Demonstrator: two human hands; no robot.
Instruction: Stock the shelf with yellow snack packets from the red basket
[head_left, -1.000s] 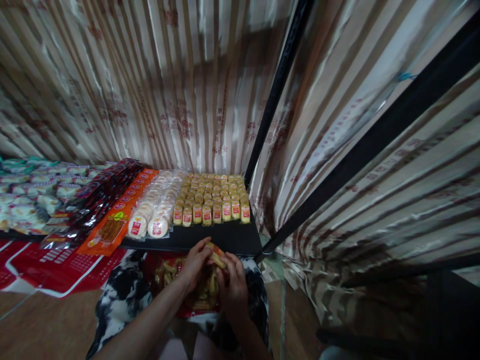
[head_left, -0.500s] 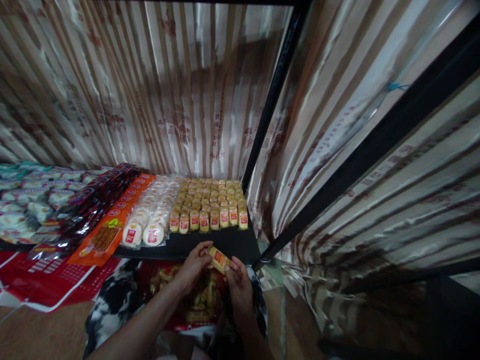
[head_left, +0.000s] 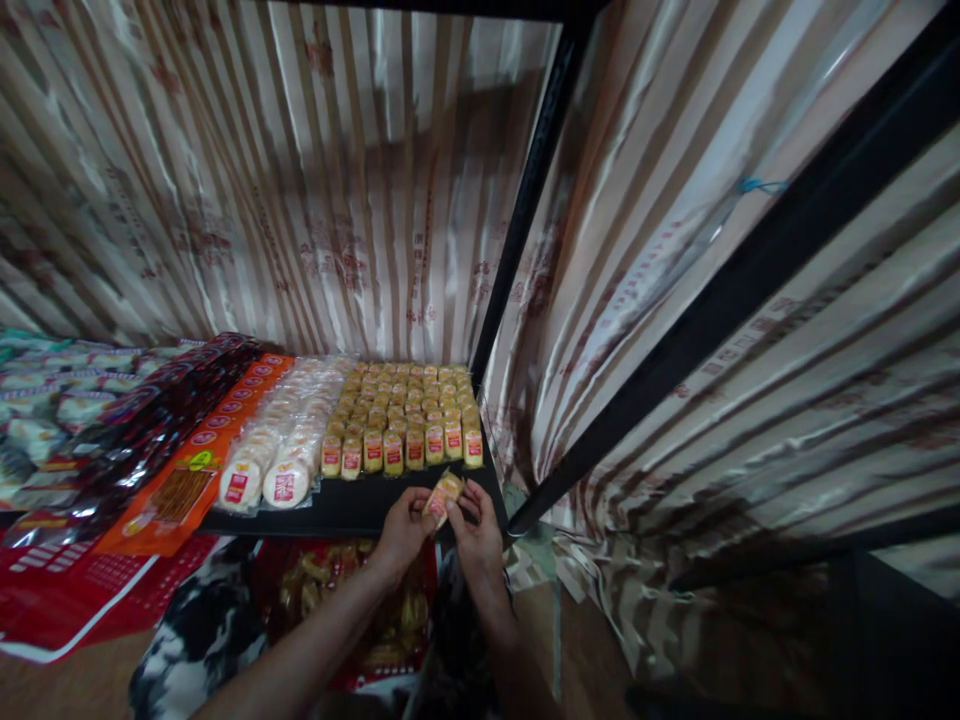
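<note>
Between my two hands is a small snack packet [head_left: 444,497] in a yellowish wrapper with a red label, tilted, near the shelf's front edge. My left hand [head_left: 405,522] pinches its lower left end. On its right side, my right hand [head_left: 477,522] grips with thumb and fingers. Just beyond, several matching packets [head_left: 405,415] stand in tight rows on the black shelf [head_left: 352,495]. Below my forearms, a red bag [head_left: 356,680] holds many loose packets of a similar golden colour.
Left of the rows lie round white crackers [head_left: 289,480] in clear wrap, orange snack bags [head_left: 180,495], dark shiny packs [head_left: 142,440] and white-green packs [head_left: 82,400]. A black post [head_left: 517,220] and a slanted black bar [head_left: 675,320] stand at right before striped curtains [head_left: 337,200].
The packet has turned in my hands, from sloping down to the right to sloping up to the right. My view has shifted slightly, so the shelf sits farther left and lower.
</note>
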